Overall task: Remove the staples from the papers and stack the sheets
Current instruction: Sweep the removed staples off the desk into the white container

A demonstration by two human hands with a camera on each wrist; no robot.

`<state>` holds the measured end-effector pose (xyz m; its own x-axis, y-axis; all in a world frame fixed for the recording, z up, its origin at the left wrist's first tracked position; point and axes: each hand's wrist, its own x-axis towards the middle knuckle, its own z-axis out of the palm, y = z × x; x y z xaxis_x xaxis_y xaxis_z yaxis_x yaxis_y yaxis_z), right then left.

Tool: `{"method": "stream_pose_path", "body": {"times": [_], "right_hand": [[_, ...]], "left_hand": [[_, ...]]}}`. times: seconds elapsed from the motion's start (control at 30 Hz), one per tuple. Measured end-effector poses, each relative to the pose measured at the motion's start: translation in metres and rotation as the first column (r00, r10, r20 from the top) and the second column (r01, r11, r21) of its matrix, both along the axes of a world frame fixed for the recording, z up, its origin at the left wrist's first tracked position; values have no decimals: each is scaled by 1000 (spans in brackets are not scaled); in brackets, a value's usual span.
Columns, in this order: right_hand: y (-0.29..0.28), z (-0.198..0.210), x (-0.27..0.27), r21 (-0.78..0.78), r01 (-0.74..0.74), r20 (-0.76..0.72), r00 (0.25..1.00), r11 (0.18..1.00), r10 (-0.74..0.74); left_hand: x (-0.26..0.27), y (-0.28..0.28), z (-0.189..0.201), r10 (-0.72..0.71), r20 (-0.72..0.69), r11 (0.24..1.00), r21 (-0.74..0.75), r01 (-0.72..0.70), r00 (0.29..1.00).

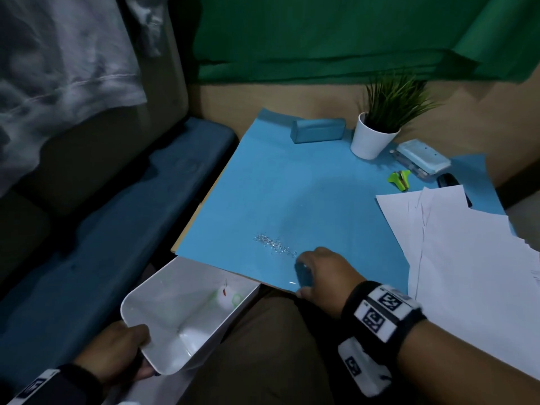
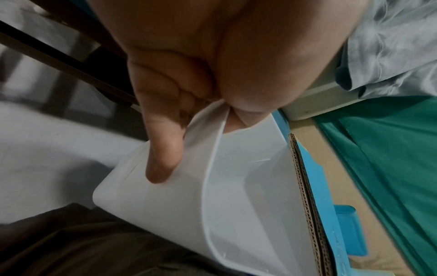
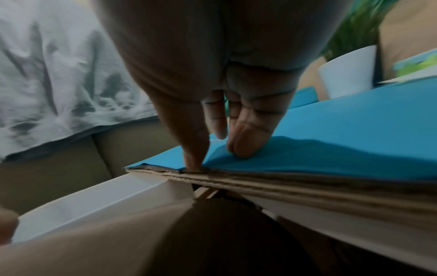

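The stapling work looks finished and it's clean-up now: the left hand (image 1: 117, 350) grips the rim of a white bin (image 1: 163, 314) tucked under the table edge, while the right hand (image 1: 320, 271), fingers curled round a small blue block, sits beside the loose staples (image 1: 274, 245). Next I'd expect a steady sweep towards the bin, which holds only a few scraps; the sheets (image 1: 467, 258) lie fanned at the right, not yet squared

Home desk corner: potted plant (image 1: 377, 127), stapler (image 1: 423, 159), blue couch (image 1: 87, 229) alongside.
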<state>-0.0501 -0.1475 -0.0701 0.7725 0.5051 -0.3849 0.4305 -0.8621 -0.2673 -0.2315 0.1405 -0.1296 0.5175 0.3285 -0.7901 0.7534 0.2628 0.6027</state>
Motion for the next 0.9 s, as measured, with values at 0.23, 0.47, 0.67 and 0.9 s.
{"method": "stream_pose_path", "body": {"times": [0.23, 0.47, 0.67, 0.9], "right_hand": [[55, -17, 23, 160, -5, 95, 995, 987, -10], [9, -1, 32, 75, 150, 136, 978, 986, -159], [50, -28, -2, -38, 23, 10, 1000, 999, -23], [110, -25, -17, -39, -212, -59, 976, 976, 210]], "left_hand": [[2, -5, 8, 47, 9, 999, -4, -47, 999], [4, 1, 6, 54, -9, 998, 18, -54, 999], [5, 1, 6, 41, -31, 999, 19, -41, 999], [4, 0, 9, 16, -14, 1000, 22, -16, 1000]]}}
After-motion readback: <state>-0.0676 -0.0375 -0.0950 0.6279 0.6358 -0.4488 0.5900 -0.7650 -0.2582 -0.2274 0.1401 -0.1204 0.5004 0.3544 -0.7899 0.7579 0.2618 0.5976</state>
